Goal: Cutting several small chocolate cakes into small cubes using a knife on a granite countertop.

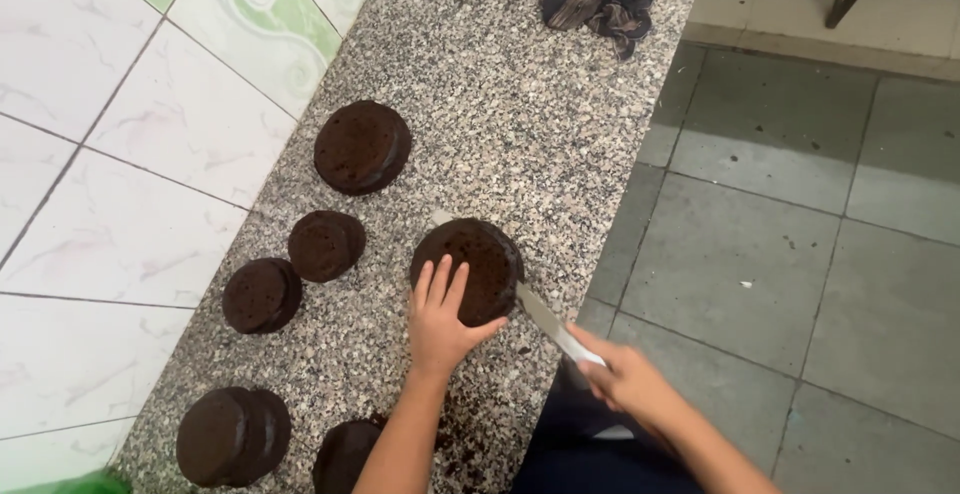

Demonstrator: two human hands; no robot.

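- Head view: the left hand (440,319) lies flat, fingers spread, on top of a round dark chocolate cake (468,269), pressing on the near side of it; it is released, not curled around anything.
- The right hand (625,379) is clenched around the handle of a long knife (545,316), whose blade runs up and left from this hand into the side of the cake, just under the left hand's fingers; the blade tip shows on the far side of the cake.
- The cake sits on a speckled granite surface (500,104), near its edge, directly ahead of the left hand.
- Left of the left hand lie two smaller dark cake rounds (326,245), (262,295), close together.
- Farther beyond the left hand rests a larger dark round (362,147).
- Near the left forearm, toward the person, sit a thick dark round (233,436) and another one (345,454) partly hidden by the arm.
- Far past both hands, a crumpled dark cloth (598,4) lies at the surface's edge.
- A tiled wall (110,154) stands left of the surface; a grey tiled floor (800,204) lies right of the right hand.
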